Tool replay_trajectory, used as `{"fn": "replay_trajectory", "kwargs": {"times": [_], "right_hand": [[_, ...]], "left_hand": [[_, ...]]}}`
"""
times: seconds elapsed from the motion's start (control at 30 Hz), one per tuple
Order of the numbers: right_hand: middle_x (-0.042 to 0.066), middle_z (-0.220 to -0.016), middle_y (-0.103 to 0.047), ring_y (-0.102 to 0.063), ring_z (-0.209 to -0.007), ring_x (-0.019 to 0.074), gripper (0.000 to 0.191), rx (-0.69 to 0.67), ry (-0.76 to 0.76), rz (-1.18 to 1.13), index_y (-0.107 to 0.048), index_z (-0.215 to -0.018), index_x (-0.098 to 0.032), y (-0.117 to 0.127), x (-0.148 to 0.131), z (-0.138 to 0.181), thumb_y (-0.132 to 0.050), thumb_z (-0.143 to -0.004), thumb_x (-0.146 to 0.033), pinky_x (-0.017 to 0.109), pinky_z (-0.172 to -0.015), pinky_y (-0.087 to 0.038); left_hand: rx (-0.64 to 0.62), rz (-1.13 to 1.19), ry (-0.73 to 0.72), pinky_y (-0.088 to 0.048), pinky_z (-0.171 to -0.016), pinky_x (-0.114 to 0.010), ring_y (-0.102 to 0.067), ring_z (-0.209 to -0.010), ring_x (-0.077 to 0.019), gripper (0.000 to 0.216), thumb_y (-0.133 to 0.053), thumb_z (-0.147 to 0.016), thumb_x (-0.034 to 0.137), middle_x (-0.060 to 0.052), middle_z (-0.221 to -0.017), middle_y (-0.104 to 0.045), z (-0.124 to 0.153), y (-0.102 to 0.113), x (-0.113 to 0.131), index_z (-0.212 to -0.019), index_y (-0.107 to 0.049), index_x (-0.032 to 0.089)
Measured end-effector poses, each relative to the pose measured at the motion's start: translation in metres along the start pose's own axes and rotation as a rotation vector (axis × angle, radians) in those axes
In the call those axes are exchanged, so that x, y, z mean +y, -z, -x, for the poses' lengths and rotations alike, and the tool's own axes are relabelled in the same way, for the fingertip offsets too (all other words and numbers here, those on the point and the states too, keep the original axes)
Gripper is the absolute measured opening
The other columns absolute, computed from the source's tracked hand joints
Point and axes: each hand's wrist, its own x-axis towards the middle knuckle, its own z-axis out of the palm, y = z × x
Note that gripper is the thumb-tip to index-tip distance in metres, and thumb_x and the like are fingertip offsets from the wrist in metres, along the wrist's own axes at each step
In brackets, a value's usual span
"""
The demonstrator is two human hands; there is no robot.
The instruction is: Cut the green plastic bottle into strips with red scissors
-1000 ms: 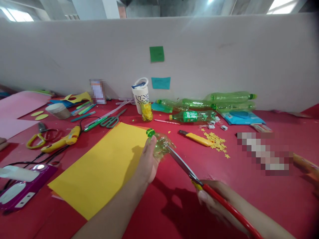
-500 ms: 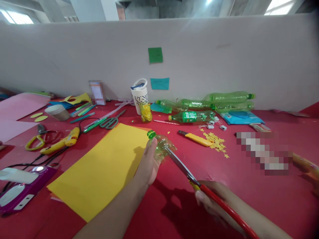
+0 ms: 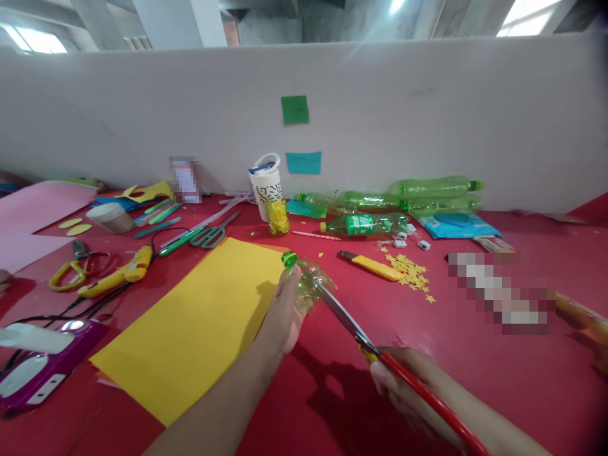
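Gripped in my left hand [image 3: 284, 310] is the cut-off top of a clear green plastic bottle [image 3: 313, 278], its green cap pointing up and to the left. My right hand [image 3: 399, 380] is closed on large red-handled scissors [image 3: 351, 326]. Their long blades reach up and left to the plastic, with the tips against it or inside its cut edge; I cannot tell which. Left of my left hand lies yellow paper [image 3: 190, 323] over orange sheets. A yellow utility knife [image 3: 373, 265] rests beyond the blades, beside a heap of small yellow stars [image 3: 411, 272].
Several green bottles [image 3: 365, 224] lie along the white partition [image 3: 427, 126]. A patterned cup [image 3: 266, 190] stands at the back. Leftward are grey scissors [image 3: 213, 234], a yellow glue gun [image 3: 121, 275] with cables, pliers [image 3: 78, 259] and a purple power strip [image 3: 57, 361].
The view has tilted very slightly. Both hands, the bottle piece and the scissors stay almost in place, with the blades hardly moved.
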Motion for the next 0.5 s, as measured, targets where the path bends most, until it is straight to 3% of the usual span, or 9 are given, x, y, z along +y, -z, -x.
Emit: {"fn": "replay_trajectory", "kwargs": {"times": [0.4, 0.5], "right_hand": [[-0.009, -0.049, -0.031, -0.027, -0.039, 0.0047, 0.044, 0.056, -0.058, 0.075, -0.038, -0.063, -0.021, -0.0051, -0.0013, -0.0044, -0.048, -0.088, -0.056, 0.017, -0.038, -0.019], [-0.01, -0.047, -0.029, -0.026, -0.038, 0.0043, 0.047, 0.047, -0.021, 0.036, -0.037, -0.063, -0.021, -0.0061, -0.0012, -0.005, -0.047, -0.086, -0.06, 0.017, -0.038, -0.018]], "left_hand": [[-0.013, 0.017, -0.006, -0.047, -0.088, -0.041, -0.062, -0.092, -0.0202, 0.03, -0.061, -0.08, 0.043, -0.005, -0.098, -0.065, -0.0034, 0.0003, 0.003, -0.1, -0.058, 0.019], [-0.003, 0.02, -0.007, -0.048, -0.087, -0.04, -0.062, -0.092, -0.02, 0.03, -0.062, -0.079, 0.042, -0.005, -0.098, -0.065, -0.0052, 0.0016, 0.0032, -0.099, -0.058, 0.02]]}}
